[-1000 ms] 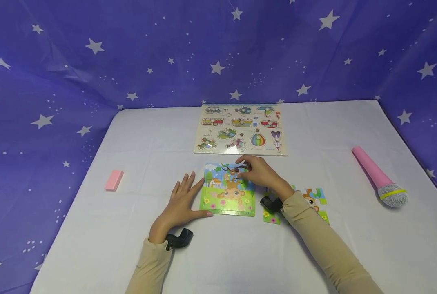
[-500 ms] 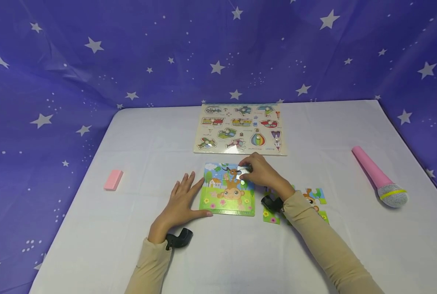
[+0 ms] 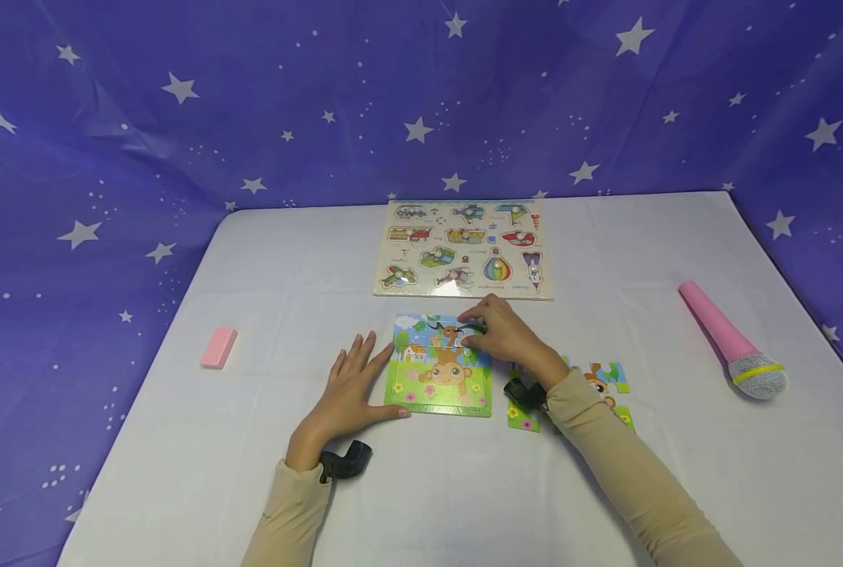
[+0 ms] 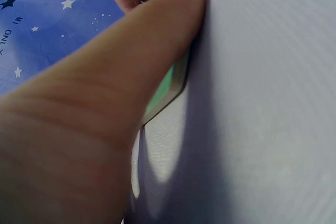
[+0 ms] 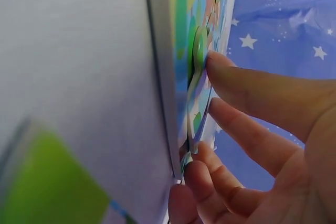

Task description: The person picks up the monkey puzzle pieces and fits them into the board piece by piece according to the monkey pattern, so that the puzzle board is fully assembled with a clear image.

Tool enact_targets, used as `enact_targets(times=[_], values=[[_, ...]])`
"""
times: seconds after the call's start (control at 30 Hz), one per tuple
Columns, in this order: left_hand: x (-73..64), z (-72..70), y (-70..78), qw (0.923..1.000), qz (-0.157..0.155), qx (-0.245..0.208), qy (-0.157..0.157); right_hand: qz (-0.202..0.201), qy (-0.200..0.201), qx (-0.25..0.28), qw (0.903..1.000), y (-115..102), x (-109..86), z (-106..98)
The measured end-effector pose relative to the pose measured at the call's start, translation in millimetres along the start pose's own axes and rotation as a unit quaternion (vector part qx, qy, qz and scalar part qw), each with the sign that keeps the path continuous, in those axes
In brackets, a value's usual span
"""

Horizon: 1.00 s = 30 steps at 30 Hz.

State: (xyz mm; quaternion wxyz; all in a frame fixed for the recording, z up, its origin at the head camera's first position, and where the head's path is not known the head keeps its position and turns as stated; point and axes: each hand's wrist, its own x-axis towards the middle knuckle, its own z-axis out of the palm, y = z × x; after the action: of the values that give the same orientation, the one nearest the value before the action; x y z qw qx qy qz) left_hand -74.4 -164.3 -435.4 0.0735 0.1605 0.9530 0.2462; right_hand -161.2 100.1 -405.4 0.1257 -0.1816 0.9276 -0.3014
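A square monkey jigsaw puzzle board (image 3: 432, 400) lies on the white table in the head view. Along its left edge rests my left hand (image 3: 343, 398), fingers spread, with the thumb at the near left corner. In the left wrist view that thumb (image 4: 152, 30) presses against the board's side. My right hand (image 3: 506, 335) is over the far right corner, pinching a puzzle piece (image 5: 198, 108) between thumb and fingers. The right wrist view shows this piece slightly tilted and raised from the board's surface. Several loose puzzle pieces (image 3: 608, 378) lie right of the board, partly hidden by my right forearm.
A wooden peg puzzle with vehicle pictures (image 3: 464, 252) lies behind the board. At the left is a pink block (image 3: 219, 348); at the right lies a pink toy microphone (image 3: 729, 339). A purple star-patterned cloth (image 3: 350, 102) rises behind the table.
My right hand has shifted slightly right with the puzzle piece and changed its tilt; a bright glare on it half a second ago is gone. My left hand stays put.
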Motion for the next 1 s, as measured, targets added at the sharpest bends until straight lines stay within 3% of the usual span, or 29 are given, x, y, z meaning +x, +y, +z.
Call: enact_targets(times=[0.43, 1.0], values=[[-0.4, -0.5, 1.5, 1.0, -0.002, 0.004, 0.0, -0.011, 0.038, -0.057, 0.9976, 0.5, -6.3, 4.9], [0.9, -0.4, -0.1, 1.0, -0.001, 0.004, -0.003, -0.008, 0.013, -0.046, 0.9988, 3.4, -10.8, -7.0]])
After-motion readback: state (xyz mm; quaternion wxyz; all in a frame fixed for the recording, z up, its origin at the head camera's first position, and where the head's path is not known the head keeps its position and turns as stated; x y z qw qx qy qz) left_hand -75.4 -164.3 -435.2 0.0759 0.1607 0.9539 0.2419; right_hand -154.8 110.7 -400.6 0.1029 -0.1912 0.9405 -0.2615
